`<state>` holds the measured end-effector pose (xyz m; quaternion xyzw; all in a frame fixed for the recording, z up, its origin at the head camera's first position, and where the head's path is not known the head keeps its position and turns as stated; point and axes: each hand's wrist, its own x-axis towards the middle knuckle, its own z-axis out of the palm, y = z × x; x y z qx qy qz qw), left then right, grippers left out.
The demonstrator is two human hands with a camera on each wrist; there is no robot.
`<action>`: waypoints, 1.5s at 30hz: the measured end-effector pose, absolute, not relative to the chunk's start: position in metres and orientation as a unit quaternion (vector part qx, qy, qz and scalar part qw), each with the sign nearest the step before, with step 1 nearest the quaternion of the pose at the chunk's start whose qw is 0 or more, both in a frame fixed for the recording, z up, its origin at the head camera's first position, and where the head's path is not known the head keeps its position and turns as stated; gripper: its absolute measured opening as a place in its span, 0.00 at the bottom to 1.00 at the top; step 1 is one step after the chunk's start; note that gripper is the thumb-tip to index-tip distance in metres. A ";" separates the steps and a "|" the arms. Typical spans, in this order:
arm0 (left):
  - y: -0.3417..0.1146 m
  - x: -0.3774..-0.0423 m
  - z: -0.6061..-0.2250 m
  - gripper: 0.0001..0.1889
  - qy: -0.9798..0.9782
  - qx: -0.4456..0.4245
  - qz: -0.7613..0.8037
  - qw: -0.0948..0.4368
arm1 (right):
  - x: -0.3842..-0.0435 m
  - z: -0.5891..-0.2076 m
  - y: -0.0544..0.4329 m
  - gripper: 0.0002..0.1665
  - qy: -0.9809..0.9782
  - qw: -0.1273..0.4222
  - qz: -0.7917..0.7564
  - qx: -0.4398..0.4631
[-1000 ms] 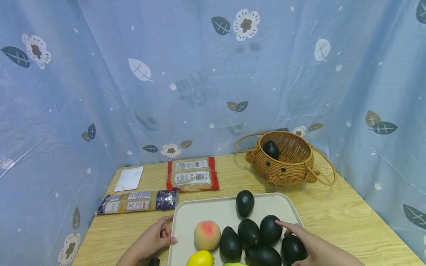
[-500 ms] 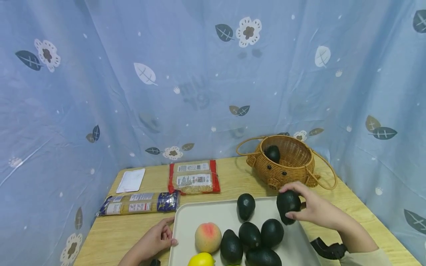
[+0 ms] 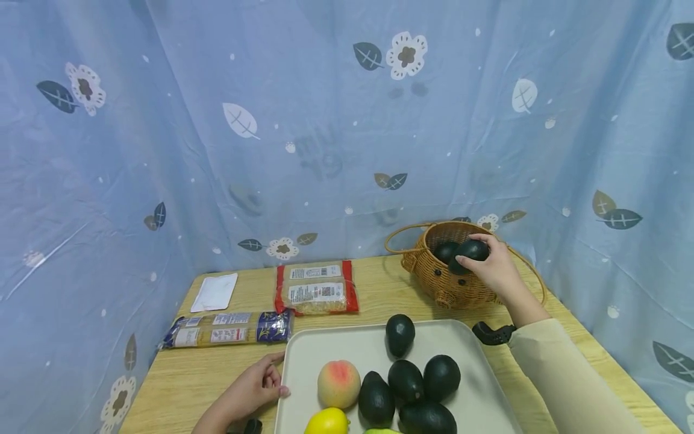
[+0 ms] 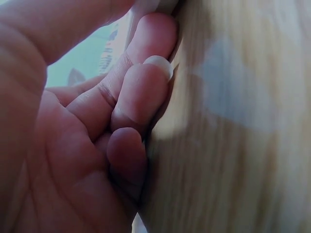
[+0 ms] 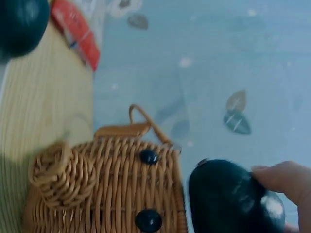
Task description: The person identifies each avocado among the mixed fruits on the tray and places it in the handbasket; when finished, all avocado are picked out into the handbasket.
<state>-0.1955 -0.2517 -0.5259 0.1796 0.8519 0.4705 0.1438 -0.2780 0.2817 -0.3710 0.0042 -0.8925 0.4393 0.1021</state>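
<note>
My right hand (image 3: 496, 265) grips a dark avocado (image 5: 235, 199) between thumb and fingers at the mouth of the brown wicker basket (image 3: 452, 289). Inside, partly hidden, lies another avocado (image 3: 444, 252). My left hand (image 3: 252, 389) holds the left edge of the cream tray (image 3: 347, 337), its thumb on the rim and other fingers curled against the wooden table (image 4: 223, 160). On the tray are a peach (image 3: 338, 384), a yellow lemon-like fruit (image 3: 327, 422), several avocados (image 3: 400, 335), and a green fruit (image 3: 381, 431) cut off by the frame.
Behind the tray lies a red-edged food packet (image 3: 316, 288). Left of it are a long blue-ended pasta packet (image 3: 228, 329) and a white flat pad (image 3: 214, 293). A blue patterned curtain (image 3: 325, 120) encloses the table. The basket's handle (image 3: 528, 268) loops out to the right.
My right hand has picked up an avocado from the tray's right side and carried it up and back to the basket. My left hand stays at the tray's edge.
</note>
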 end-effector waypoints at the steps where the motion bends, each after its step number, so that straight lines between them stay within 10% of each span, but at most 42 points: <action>1: -0.252 -0.196 -0.526 0.42 0.852 0.182 0.470 0.143 | -0.281 -0.372 0.284 0.45 -0.890 0.102 0.444 -0.003; 23: -0.252 -0.192 -0.527 0.43 0.855 0.174 0.467 0.145 | -0.247 -0.396 0.261 0.12 -0.921 0.192 0.322 0.105; 36: -0.255 -0.195 -0.527 0.41 0.850 0.182 0.474 0.143 | -0.183 -0.451 0.235 0.24 -0.925 -0.066 0.339 0.156; 45: -0.253 -0.194 -0.524 0.42 0.848 0.192 0.473 0.143 | -0.173 -0.472 0.230 0.23 -0.908 -0.088 0.355 0.204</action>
